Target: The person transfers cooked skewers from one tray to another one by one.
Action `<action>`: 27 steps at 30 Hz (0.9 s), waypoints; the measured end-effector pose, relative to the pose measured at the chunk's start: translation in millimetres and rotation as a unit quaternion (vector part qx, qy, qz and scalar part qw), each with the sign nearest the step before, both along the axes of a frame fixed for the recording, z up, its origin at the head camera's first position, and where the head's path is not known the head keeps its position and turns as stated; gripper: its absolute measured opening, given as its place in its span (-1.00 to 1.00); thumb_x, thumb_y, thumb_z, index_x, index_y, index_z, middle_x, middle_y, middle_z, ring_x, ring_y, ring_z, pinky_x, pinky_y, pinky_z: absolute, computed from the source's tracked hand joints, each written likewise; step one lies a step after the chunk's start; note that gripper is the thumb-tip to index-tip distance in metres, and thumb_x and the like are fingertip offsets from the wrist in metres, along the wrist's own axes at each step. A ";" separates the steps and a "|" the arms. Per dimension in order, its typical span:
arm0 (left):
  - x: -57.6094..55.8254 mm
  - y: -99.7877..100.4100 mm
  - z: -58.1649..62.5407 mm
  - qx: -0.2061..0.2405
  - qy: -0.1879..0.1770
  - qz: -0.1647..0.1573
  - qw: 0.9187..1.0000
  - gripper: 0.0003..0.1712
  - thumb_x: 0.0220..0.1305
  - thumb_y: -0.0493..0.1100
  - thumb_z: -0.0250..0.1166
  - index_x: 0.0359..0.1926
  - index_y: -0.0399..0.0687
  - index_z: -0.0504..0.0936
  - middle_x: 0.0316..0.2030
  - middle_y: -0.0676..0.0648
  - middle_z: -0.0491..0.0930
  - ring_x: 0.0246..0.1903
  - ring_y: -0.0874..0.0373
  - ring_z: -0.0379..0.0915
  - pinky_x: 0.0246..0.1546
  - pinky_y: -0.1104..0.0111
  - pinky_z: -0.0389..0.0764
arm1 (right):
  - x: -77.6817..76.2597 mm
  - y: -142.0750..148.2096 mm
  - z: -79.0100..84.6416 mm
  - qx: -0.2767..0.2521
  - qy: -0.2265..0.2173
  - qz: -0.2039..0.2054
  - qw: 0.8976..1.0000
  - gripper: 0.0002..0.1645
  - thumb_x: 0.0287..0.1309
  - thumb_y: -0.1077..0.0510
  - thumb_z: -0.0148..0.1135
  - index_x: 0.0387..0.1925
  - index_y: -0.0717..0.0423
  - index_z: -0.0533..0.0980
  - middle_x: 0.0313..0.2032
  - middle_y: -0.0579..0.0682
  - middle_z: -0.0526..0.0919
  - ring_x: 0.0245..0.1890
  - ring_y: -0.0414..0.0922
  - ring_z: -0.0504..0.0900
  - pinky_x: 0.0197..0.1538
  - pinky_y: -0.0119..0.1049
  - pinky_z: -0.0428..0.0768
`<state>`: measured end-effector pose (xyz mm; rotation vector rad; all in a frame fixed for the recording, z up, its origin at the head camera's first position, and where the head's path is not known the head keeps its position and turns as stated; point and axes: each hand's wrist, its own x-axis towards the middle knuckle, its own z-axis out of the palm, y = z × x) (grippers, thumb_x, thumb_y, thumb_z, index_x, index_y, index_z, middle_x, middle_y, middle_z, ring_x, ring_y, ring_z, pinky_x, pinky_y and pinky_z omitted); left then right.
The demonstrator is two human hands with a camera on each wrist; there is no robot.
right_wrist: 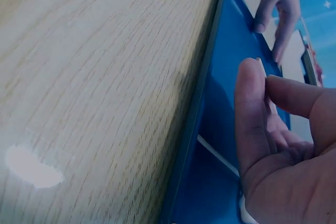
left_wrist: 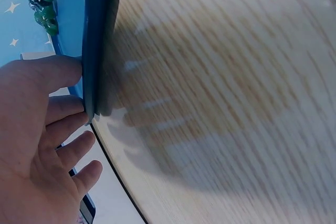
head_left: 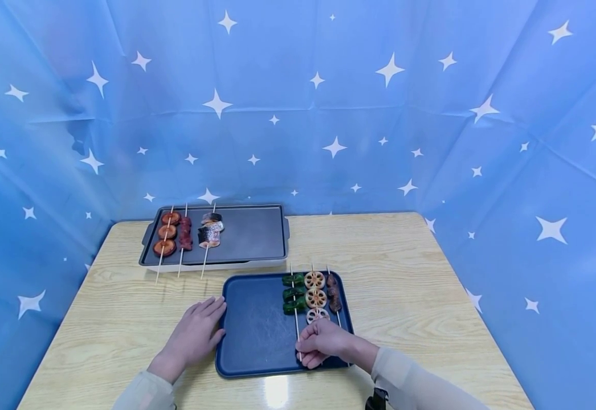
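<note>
Right hand: I see it pinch the green skewer at near end.
Skewer place: mostly beyond the hand.
Long axis: forward, tip toward curtain.

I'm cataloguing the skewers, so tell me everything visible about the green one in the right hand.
The green skewer has three glossy, dark green pieces on a thin, pale stick that looks wooden. It points forward, at the right part of the blue tray, just left of the lotus slice skewer. The right hand pinches its bare near end between thumb and finger. Whether it is lifted is unclear.
</note>
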<state>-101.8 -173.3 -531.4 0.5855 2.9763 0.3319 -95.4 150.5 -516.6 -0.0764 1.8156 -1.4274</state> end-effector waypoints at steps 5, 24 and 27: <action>0.3 0.2 0.2 0.001 -0.002 0.000 1.000 -0.35 0.26 -0.01 0.32 0.28 -0.23 0.47 0.34 -0.16 0.41 0.36 -0.14 0.27 0.35 -0.09 0.30 | 0.9 -1.2 -0.7 0.017 0.019 0.003 1.000 -0.78 0.21 0.25 0.25 -0.35 0.42 0.60 -0.65 -0.08 0.61 -0.63 -0.28 0.60 -0.47 -0.38 0.70; 0.4 0.2 0.1 -0.001 -0.001 0.001 1.000 -0.36 0.26 0.00 0.32 0.28 -0.22 0.47 0.33 -0.16 0.42 0.36 -0.15 0.28 0.34 -0.10 0.31 | 5.8 -8.1 -1.5 0.056 0.057 0.012 0.997 -0.79 0.20 0.26 0.26 -0.49 0.34 0.62 -0.67 -0.08 0.59 -0.69 -0.29 0.57 -0.49 -0.33 0.71; 0.5 0.5 -0.2 0.000 0.002 0.001 1.000 -0.36 0.25 0.00 0.32 0.28 -0.22 0.48 0.33 -0.16 0.42 0.36 -0.14 0.28 0.34 -0.09 0.31 | 5.5 -8.2 -2.0 0.060 0.060 0.014 0.996 -0.78 0.20 0.26 0.27 -0.51 0.33 0.61 -0.68 -0.09 0.58 -0.69 -0.30 0.56 -0.51 -0.35 0.70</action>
